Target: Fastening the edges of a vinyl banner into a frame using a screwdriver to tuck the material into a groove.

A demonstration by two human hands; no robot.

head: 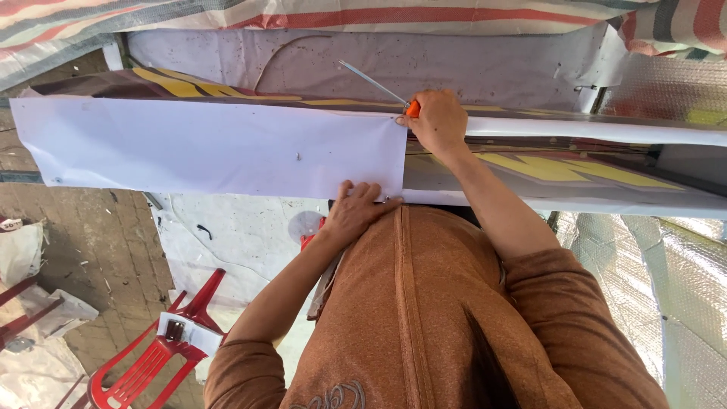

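Head view shows a red plastic chair at near left, then the left hand with fingers spread flat on the near edge of a white sheet, and the right hand closed around an orange-handled tool at the sheet's far right corner.

1. A long board spans the view from left to right and carries the work.
2. A white sheet lies flat over its left half, its right edge near the middle.
3. To the right, a yellow-and-dark printed banner lies on the board, uncovered.
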